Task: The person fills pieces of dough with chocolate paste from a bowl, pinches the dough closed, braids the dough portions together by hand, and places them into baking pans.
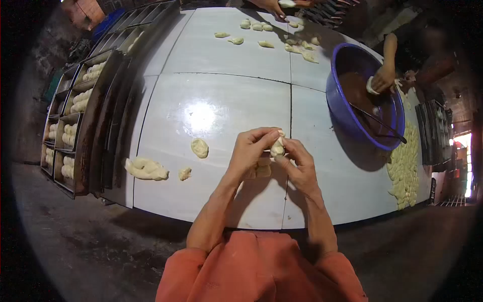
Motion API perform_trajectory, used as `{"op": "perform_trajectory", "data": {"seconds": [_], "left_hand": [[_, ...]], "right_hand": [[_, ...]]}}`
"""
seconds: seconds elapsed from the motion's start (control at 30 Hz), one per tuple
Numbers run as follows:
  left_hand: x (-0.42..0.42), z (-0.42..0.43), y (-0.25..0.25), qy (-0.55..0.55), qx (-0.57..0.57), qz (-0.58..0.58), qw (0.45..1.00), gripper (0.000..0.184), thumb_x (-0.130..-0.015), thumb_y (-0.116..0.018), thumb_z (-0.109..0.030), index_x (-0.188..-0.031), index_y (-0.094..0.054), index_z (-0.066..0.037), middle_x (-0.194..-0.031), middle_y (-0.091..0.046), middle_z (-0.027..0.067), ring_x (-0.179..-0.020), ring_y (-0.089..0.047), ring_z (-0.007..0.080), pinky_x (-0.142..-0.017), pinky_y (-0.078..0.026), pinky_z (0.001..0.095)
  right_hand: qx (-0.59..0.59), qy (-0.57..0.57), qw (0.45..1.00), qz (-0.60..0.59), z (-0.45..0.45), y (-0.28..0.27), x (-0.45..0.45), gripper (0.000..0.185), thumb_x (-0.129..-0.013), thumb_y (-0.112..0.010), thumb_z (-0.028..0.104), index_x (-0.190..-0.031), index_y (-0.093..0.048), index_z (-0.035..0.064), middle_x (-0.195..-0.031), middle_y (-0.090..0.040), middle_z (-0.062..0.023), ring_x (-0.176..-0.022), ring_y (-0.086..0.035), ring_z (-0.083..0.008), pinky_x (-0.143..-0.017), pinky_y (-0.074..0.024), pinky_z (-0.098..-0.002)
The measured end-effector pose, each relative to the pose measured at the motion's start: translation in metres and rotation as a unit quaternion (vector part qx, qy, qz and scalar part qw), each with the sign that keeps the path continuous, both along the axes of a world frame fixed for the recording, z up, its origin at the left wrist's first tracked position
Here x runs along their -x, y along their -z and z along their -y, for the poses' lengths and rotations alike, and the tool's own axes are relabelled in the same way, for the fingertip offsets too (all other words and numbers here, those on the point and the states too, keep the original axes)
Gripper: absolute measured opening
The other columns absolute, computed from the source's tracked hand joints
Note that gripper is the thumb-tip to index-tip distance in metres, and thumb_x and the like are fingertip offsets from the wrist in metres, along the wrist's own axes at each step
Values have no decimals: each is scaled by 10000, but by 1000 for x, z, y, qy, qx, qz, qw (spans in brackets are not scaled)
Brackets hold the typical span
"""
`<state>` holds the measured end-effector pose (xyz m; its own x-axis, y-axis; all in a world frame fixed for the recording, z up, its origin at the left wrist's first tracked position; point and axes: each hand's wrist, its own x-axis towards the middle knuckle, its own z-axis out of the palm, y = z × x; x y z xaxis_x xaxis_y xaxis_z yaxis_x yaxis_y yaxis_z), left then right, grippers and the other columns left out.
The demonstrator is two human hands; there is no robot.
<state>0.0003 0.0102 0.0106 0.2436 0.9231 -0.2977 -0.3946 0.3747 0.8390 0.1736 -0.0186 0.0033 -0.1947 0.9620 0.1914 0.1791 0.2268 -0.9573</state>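
A small pale piece of dough (277,148) is pinched between my two hands above the white table. My left hand (252,149) grips it from the left, thumb and fingers closed at its top. From the right, the fingers and thumb of my right hand (300,163) close around it. Beneath my hands, partly hidden, sit shaped dough pieces (262,171) on the table. To the left lie a flat round of dough (199,148), a small lump of dough (185,173) and a longer strip of dough (147,169).
A blue basin (334,103) with brown contents and a stick stands at right; another person's hand (383,79) holds dough in it. Many dough pieces (404,171) cover the right edge. Metal trays (83,103) of dough stand left. Another person's hand (274,9) works at the far side.
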Motion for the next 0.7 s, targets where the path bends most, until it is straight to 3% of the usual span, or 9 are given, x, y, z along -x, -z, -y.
{"op": "perform_trajectory", "data": {"seconds": [0.17,0.27,0.37,0.43,0.47,0.5,0.53,0.6,0.7], "left_hand": [[1,17,-1,12,-65,-1,998,331,-943,-714,-189,-1205,-689,12,-986,-712,82,-862,-682,130,-745,-585,262],[5,16,10,24,-62,-2,998,247,-952,-658,-106,-1170,-700,2,-1020,-722,98,-849,-697,140,-738,-606,273],[7,21,14,39,-83,-16,996,244,-965,-624,-85,-1180,-689,11,-1039,-714,101,-874,-696,145,-750,-614,284],[7,28,15,47,-60,-7,997,254,-965,-623,-86,-1189,-685,15,-1035,-710,102,-877,-695,148,-756,-617,289],[3,32,14,34,-46,27,998,248,-982,-620,-133,-1186,-711,-24,-930,-680,16,-781,-617,73,-756,-582,249],[3,34,13,34,-43,28,998,248,-982,-620,-133,-1186,-711,-24,-930,-680,16,-781,-617,73,-756,-582,249],[4,34,11,48,-67,-33,996,251,-977,-634,-146,-1180,-714,-22,-913,-684,13,-764,-616,69,-726,-570,238],[8,31,11,74,-83,-150,982,287,-951,-699,-195,-1146,-710,15,-946,-717,68,-804,-678,108,-732,-591,254],[6,31,17,17,-60,-61,996,297,-947,-714,-236,-1111,-729,12,-893,-707,50,-760,-659,96,-671,-565,238]], "right_hand": [[-74,-9,996,-53,-7,14,-3,314,-883,-763,111,-1178,-675,54,-1155,-641,-80,-987,-602,-139,-803,-495,-290],[-81,91,983,-140,-3,11,20,217,-870,-779,94,-1024,-631,56,-1000,-567,-38,-921,-554,-139,-835,-475,-289],[-145,90,983,-68,-3,29,19,200,-870,-770,63,-994,-615,43,-1016,-568,-44,-893,-526,-120,-799,-456,-277],[-152,122,980,-39,1,26,24,154,-883,-753,55,-939,-611,35,-936,-571,-30,-816,-509,-103,-740,-442,-261],[-177,151,973,-9,0,28,23,154,-879,-764,73,-918,-619,37,-883,-579,-34,-744,-509,-110,-662,-438,-266],[-202,178,963,20,0,31,22,158,-876,-774,91,-896,-626,40,-829,-587,-38,-673,-509,-117,-584,-435,-271],[-173,177,969,10,-1,36,21,177,-876,-783,122,-853,-631,33,-806,-584,-39,-649,-512,-127,-551,-424,-282],[-145,165,975,39,2,33,15,180,-875,-787,135,-894,-641,32,-826,-603,-48,-664,-541,-139,-567,-443,-281],[-82,125,989,-6,13,12,16,250,-874,-788,179,-1034,-664,33,-912,-657,-89,-792,-635,-182,-676,-510,-291]]}}
